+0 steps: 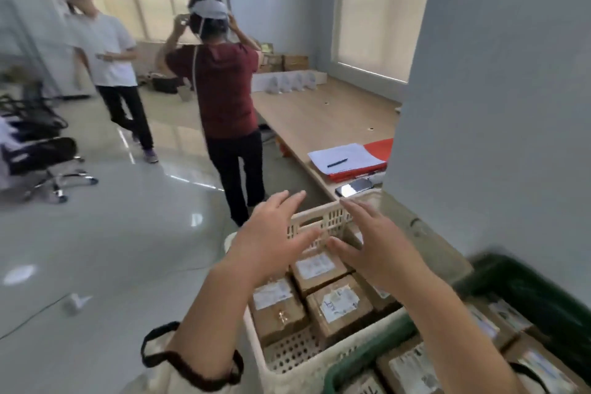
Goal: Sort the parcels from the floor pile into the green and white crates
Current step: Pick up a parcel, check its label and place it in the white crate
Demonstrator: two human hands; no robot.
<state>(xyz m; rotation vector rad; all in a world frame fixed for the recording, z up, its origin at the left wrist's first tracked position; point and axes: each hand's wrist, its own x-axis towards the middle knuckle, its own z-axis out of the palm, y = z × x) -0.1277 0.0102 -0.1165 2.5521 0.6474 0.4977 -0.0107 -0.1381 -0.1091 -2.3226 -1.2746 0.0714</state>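
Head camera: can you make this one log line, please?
left hand: open, empty | right hand: open, empty | both above white crate | parcels in it and green crate

**Occluded and unresolved regions.** The left hand point(268, 240) and right hand point(377, 246), fingers spread, cover the far end of the white crate point(256, 345). The parcel under the thumbs point(315, 265) shows only its near part. A second parcel point(380, 293), beneath the right wrist, is mostly hidden. Labels on the parcels below the hands are too blurred to read. The right forearm crosses the green crate point(527, 288) and masks part of its contents. That crate is smeared by motion and cut by the right and bottom edges. Nearer than the wrists, the white crate's corner and the left sleeve point(192, 368) run off the bottom edge.
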